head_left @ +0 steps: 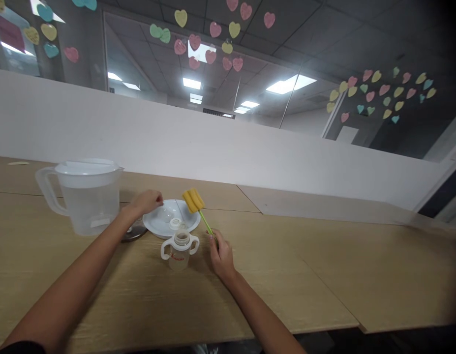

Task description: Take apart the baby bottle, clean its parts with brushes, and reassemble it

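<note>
My right hand (223, 255) is wrapped round the green handle of a bottle brush (194, 200), its yellow sponge head tilted up and to the left. In front of me a clear baby bottle (179, 258) with two white side handles stands upright, its mouth uncovered. Behind the bottle is a white plate (152, 223) with a clear dome-shaped piece (165, 214) and a white ring-like part (175, 223) on it. My left hand (148, 200) is closed at the plate's left rim; whatever its fingers hold, if anything, is hidden.
A translucent lidded pitcher (89, 201) stands to the left. A dark round object (135, 233) lies partly hidden under my left forearm. The wooden table (287, 265) meets a low white wall (213, 147) with glass above, bearing heart-shaped notes.
</note>
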`<state>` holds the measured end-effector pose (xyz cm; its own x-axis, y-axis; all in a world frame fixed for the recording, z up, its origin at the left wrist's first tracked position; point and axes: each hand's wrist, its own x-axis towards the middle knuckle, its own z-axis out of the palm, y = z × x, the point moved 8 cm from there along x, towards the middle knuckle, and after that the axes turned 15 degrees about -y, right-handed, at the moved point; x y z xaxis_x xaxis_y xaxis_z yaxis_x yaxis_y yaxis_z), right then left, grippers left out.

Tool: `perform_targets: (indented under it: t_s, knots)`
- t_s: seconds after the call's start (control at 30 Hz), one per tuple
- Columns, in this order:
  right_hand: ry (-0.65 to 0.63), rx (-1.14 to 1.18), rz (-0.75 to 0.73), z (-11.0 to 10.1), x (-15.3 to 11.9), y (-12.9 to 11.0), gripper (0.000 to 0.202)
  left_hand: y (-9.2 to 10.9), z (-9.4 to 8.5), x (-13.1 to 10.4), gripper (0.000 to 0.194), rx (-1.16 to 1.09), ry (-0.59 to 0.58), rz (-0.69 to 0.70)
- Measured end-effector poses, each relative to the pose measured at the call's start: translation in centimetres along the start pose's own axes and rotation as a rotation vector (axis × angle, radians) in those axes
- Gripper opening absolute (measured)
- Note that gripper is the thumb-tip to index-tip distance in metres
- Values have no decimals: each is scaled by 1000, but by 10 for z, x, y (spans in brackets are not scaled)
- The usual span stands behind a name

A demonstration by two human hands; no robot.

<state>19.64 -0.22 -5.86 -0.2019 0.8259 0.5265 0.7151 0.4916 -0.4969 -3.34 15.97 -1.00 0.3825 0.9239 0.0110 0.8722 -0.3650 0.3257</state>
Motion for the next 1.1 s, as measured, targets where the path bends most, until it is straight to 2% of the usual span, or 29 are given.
perform_targets:
  t_s: [0.07, 0.13, 0.27, 0.37, 0.5, 0.63, 0.73, 0.83, 0.93, 1.1]
  knots:
    - [6, 2, -6, 0, 0, 0, 40, 21, 14, 2, 26, -43, -65, 114]
    - [9, 1, -6, 0, 0, 1, 39, 32, 28, 3, 31, -73, -108, 177]
    - [2, 3, 1, 1, -1, 3, 38, 30, 40, 5, 32, -114, -102, 197]
    - [6, 2, -2, 1, -1, 3, 38, 24, 31, 5, 34, -156, -55, 208]
    - [7, -4, -4, 2, -1, 3, 37, 32, 1, -1, 49, -274, 95, 246]
    - [26, -19, -39, 1, -1, 1, 36, 49, -25, -14, 52, -848, 257, 388]
    - [53, -21, -49, 0, -2, 1, 36, 58, -25, -21, 45, -1205, 253, 388]
    - [34, -65, -68, 2, -3, -1, 36, 62, -22, -28, 40, -1383, 260, 317]
    - [30, -98, -74, 3, -3, -2, 38, 70, -21, -34, 34, -1357, 260, 285]
    - [90, -194, -62, -1, -4, -1, 41, 90, -16, -37, 32, -1263, 222, 323]
